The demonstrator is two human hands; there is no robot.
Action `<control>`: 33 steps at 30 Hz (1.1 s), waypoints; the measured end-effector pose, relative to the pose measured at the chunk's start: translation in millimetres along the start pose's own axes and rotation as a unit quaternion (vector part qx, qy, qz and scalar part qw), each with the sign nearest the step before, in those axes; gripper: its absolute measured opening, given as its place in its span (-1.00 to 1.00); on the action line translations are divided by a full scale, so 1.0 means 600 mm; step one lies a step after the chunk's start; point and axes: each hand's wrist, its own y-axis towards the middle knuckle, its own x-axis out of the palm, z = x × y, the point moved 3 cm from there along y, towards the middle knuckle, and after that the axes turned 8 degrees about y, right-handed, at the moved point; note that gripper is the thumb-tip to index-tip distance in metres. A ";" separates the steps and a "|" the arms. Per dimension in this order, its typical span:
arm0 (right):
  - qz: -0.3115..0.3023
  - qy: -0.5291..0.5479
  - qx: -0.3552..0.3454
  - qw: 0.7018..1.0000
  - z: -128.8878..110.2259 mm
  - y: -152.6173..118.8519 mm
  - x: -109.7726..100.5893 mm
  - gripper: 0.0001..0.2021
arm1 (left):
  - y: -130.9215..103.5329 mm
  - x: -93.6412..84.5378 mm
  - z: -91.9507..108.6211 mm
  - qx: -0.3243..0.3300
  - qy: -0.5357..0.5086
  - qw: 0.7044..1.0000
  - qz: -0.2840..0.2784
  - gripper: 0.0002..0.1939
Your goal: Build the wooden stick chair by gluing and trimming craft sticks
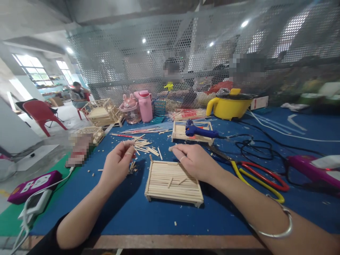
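A small platform of wooden sticks stands on short legs in front of me, two loose stick pieces on its top and a short post at its far left corner. My left hand hovers left of it, thumb and fingers pinched near a pile of short sticks. Over the platform's far right corner is my right hand, also pinched, with something whitish at the fingertips. What either pinch holds is too small to make out. Beyond it, a blue glue gun lies across a second stick frame.
Scissors with red and yellow handles lie at right, beside black cable. A yellow pot, pink thermos and clear glue sticks are farther back. At left are a phone and purple power strip.
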 end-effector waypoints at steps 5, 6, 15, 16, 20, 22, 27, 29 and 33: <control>-0.001 -0.017 0.035 0.999 0.019 0.008 -0.016 -0.66 | -0.002 0.005 -0.006 -0.023 0.014 0.999 -0.038 -0.56; -0.003 -0.020 0.039 0.999 0.023 0.009 -0.018 -0.66 | -0.002 0.005 -0.007 -0.026 0.019 0.999 -0.044 -0.57; -0.044 -0.021 0.053 0.997 0.023 0.010 -0.015 -0.64 | -0.009 0.020 -0.011 -0.069 0.005 0.991 -0.113 -0.52; -0.049 -0.020 0.053 0.997 0.021 0.010 -0.015 -0.64 | -0.011 0.023 -0.008 -0.063 0.003 0.990 -0.127 -0.52; -0.053 -0.020 0.049 0.997 0.018 0.006 -0.015 -0.62 | -0.016 0.031 -0.001 -0.016 0.038 0.987 -0.156 -0.61; -0.049 -0.021 0.048 0.997 0.018 0.005 -0.015 -0.63 | -0.017 0.034 0.000 -0.010 0.046 0.986 -0.162 -0.63; -0.050 -0.026 0.053 0.997 0.016 0.005 -0.013 -0.65 | -0.021 0.039 0.001 -0.017 0.008 0.984 -0.176 -0.60; -0.052 -0.030 0.053 0.997 0.015 0.005 -0.013 -0.65 | -0.022 0.041 0.003 -0.023 0.001 0.982 -0.186 -0.60; -0.055 -0.034 0.049 0.997 0.016 0.005 -0.011 -0.64 | -0.022 0.043 0.006 -0.019 -0.006 0.978 -0.208 -0.59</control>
